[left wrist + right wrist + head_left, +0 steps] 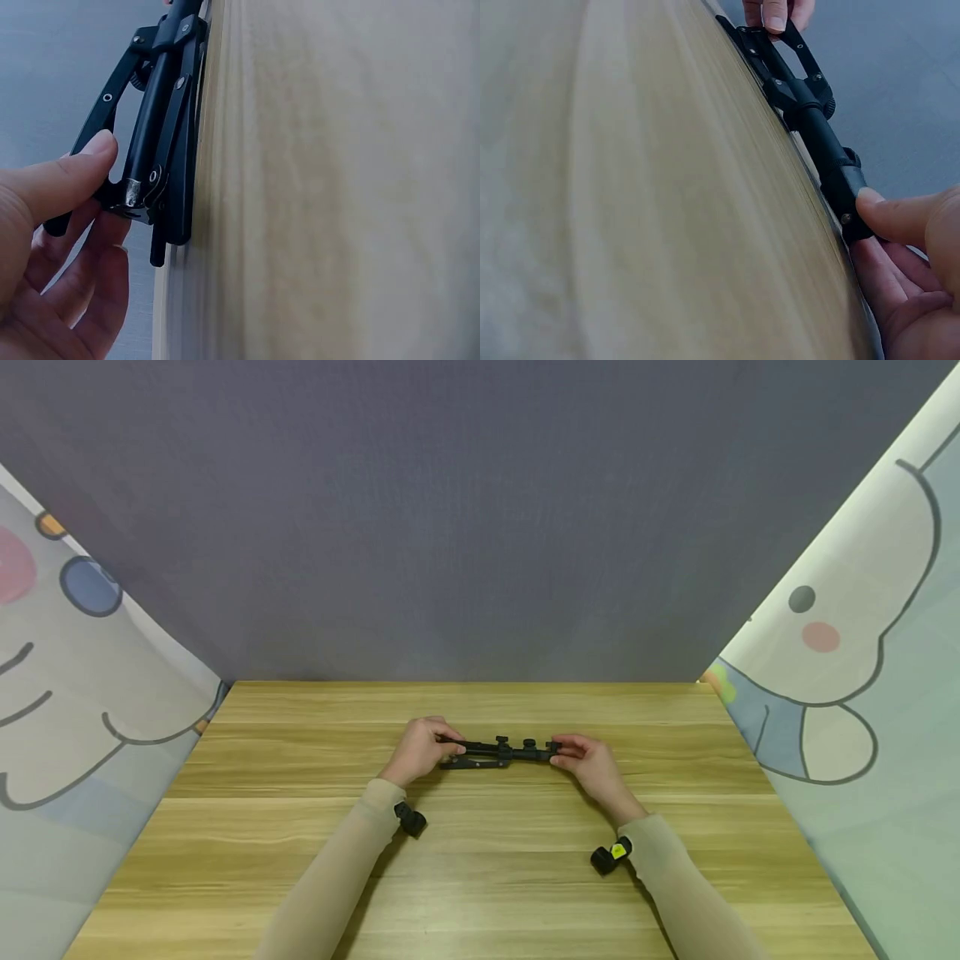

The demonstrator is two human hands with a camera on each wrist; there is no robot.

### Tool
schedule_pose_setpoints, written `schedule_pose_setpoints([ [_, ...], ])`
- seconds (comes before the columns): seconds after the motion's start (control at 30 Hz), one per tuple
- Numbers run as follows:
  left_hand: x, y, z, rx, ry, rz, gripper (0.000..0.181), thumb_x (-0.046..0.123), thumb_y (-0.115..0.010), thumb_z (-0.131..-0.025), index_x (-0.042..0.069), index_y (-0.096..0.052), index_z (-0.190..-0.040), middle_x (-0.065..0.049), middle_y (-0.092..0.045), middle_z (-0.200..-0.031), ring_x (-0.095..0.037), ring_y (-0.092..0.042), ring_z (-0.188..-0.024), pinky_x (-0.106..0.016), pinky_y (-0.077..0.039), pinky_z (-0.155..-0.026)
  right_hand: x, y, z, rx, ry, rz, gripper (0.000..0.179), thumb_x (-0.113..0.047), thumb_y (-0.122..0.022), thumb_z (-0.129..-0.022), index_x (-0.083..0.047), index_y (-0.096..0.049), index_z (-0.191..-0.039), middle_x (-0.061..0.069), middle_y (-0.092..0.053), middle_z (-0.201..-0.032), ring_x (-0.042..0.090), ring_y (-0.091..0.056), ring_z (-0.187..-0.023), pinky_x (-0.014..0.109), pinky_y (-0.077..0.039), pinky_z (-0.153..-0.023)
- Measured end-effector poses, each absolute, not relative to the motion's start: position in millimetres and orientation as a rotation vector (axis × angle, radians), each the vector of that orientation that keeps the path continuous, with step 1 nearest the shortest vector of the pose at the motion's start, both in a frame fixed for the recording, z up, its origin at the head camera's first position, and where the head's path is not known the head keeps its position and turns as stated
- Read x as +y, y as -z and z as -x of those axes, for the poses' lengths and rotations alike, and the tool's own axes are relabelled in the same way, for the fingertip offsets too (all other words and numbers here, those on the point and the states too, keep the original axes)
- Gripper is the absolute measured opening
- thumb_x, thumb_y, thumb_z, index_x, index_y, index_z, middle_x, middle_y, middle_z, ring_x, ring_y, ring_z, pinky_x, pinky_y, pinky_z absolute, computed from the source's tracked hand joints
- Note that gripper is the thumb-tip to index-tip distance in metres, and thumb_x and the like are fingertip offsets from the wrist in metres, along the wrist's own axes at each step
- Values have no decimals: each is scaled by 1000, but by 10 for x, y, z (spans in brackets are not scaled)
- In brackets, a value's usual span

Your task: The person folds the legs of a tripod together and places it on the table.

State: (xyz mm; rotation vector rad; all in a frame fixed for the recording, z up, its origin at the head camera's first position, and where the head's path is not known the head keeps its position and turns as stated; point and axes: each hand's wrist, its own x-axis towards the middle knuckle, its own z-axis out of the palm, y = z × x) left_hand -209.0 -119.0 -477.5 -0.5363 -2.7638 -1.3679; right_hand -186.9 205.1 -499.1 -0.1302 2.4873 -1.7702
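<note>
A black folding tripod (517, 753) lies lengthwise, left to right, low over the wooden table, its legs mostly folded along the centre tube. My left hand (423, 750) pinches one leg near its foot end, thumb on top. In the left wrist view that leg (97, 112) stands slightly away from the tube, while other legs (178, 172) lie against the table side. At the opposite end, my right hand (596, 770) grips the head end (847, 202) between thumb and fingers. Several black knobs (529, 744) stick out along the tripod.
The wood-grain table (495, 877) spreads around both hands. A grey panel (480, 527) rises behind its far edge, and printed cartoon sheets (840, 610) hang at both sides. Each wrist wears a small black camera (410, 820).
</note>
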Motion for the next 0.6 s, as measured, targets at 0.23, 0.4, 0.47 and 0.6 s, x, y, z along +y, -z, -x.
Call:
schedule_pose_setpoints([
  [0.23, -1203, 4767, 2071, -2759, 1461, 510, 9, 15, -81, -84, 21, -80, -91, 8, -67, -89, -11, -63, -70, -31, -54, -59, 2072, 4974, 1863, 2503, 1778, 122, 35, 2, -73, -88, 5, -67, -123, 21, -64, -124, 34, -62, -112, 24, -54, -84],
  [0.4, -1239, 4750, 2048, -2749, 1535, 471, 11, 14, -80, -86, 20, -80, -96, 6, -70, -100, -13, -66, -83, -30, -56, -67, 2097, 4947, 1850, 2473, 1814, 130, 38, 4, -71, -89, 7, -63, -126, 23, -63, -126, 36, -60, -116, 24, -54, -85],
  [0.47, -1259, 4743, 2047, -2741, 1535, 475, 12, 14, -79, -87, 16, -80, -99, 5, -71, -102, -14, -67, -87, -31, -56, -71, 2112, 4935, 1840, 2440, 1843, 124, 39, 4, -71, -89, 8, -62, -127, 24, -62, -127, 35, -61, -116, 24, -54, -85],
  [0.6, -1326, 4718, 2052, -2715, 1536, 487, 15, 15, -77, -90, 9, -79, -103, 4, -72, -101, -15, -67, -87, -33, -57, -74, 2145, 4904, 1824, 2315, 1950, 93, 42, 6, -69, -90, 10, -58, -130, 26, -60, -128, 31, -62, -114, 29, -54, -87],
])
